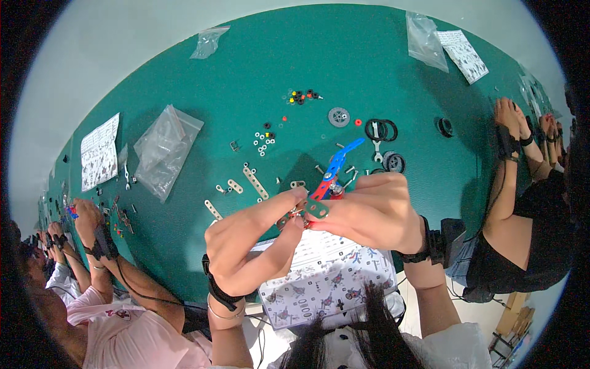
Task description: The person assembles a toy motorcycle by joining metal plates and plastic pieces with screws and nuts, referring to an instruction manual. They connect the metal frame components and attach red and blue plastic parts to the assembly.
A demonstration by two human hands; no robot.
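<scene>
Two-handed pinch on a small perforated assembly

Nearest: printed instruction sheet (329, 289), below both hands. Above it, left hand (258, 237): thumb and index finger pinched nearly together on the near end of the assembly (332, 167). Right hand (381, 212): fingers curled closed against the same piece's right side (exact fingertip contact hidden by the knuckles). Assembly sits between the hands, blue and red arm tilted up and away, green plate (316, 210) at the fingertips.

Handling, my judgement: let one hand brace the plate while the other works the small hardware; align holes before tightening; keep it low over the table (246, 74) to catch drops.

Beyond: loose screws (351, 179), perforated strip (255, 182), open-ended wrench (377, 144) in easy reach, pale nuts (263, 147), grey wheel (338, 117). Farthest: clear bag (209, 42).
</scene>
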